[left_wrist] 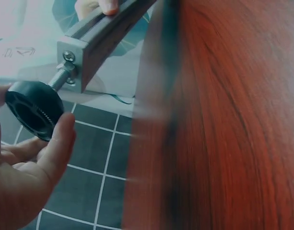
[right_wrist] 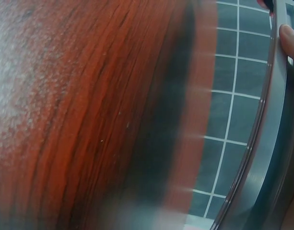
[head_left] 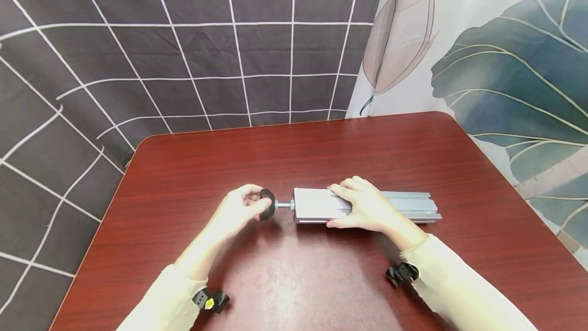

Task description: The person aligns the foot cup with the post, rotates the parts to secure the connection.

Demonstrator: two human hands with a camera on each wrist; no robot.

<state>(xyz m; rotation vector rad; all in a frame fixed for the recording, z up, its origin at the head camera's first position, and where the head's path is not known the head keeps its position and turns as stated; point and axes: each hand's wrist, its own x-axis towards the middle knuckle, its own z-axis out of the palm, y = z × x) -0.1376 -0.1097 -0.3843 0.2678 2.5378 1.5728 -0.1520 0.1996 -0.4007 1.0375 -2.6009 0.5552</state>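
A silver aluminium profile (head_left: 317,203) lies lengthwise across the table, with an end plate held by screws (left_wrist: 70,57) at its left end. From that plate a threaded rod (head_left: 285,205) sticks out, with a nut by the plate. On the rod's outer end sits a black round levelling foot (head_left: 267,205). My left hand (head_left: 236,211) pinches this foot between thumb and fingers; its hollow underside shows in the left wrist view. Over the profile's middle, my right hand (head_left: 360,206) grips it, thumb on the near side and fingers across the top.
The reddish-brown wooden table (head_left: 220,157) has a rounded far edge. Behind it hangs a dark grey cloth with white grid lines (head_left: 206,50), and a leaf-patterned curtain (head_left: 505,75) hangs at the right. Both wrists wear small black camera mounts (head_left: 401,273).
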